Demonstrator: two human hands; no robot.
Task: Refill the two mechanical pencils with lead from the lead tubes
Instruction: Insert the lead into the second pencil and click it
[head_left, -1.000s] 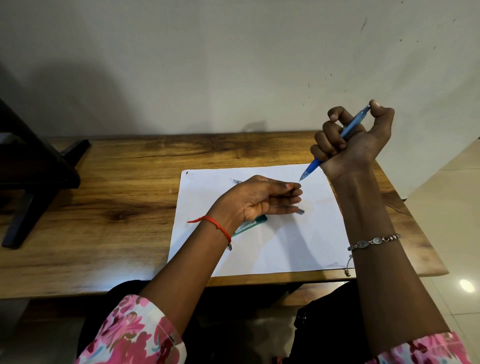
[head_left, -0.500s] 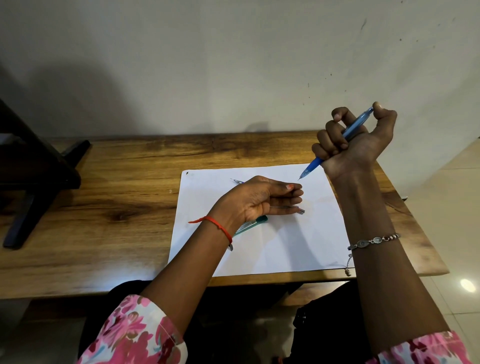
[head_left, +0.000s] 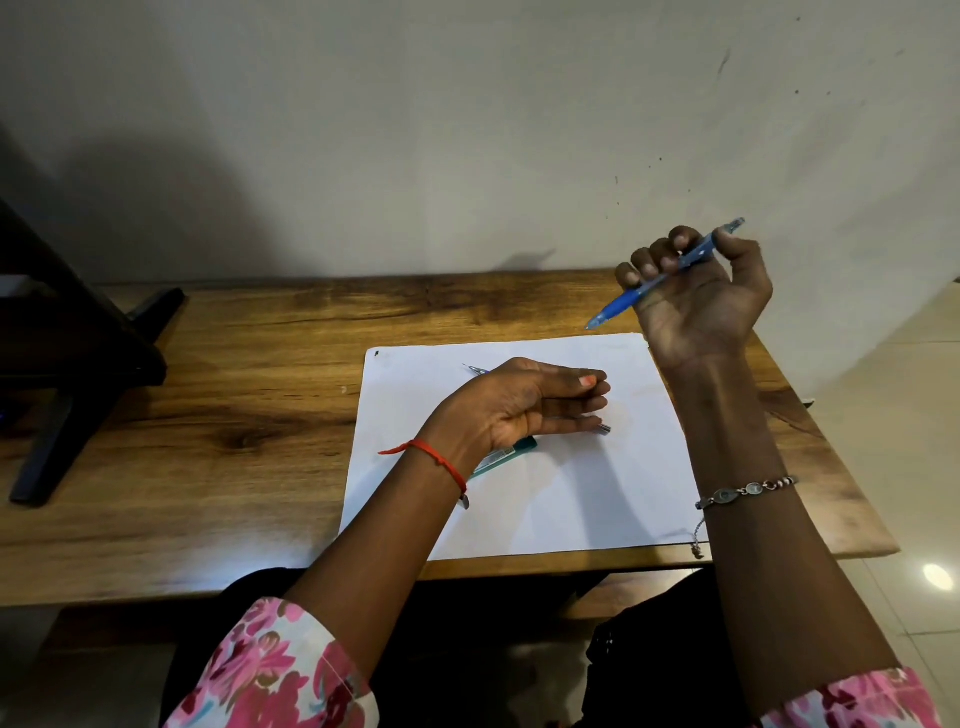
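Your right hand (head_left: 696, 291) holds the blue pencil (head_left: 660, 278) up in curled fingers. Your left hand (head_left: 524, 405) rests on the paper (head_left: 571, 493), fingers pressed together.

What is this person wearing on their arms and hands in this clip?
Both forearms are bare, with floral sleeves in pink, red and white ending near the elbows. The left hand has a thin red cord bracelet at the wrist. The right hand has a silver chain bracelet with oval links and a dangling end. No gloves or rings are visible.
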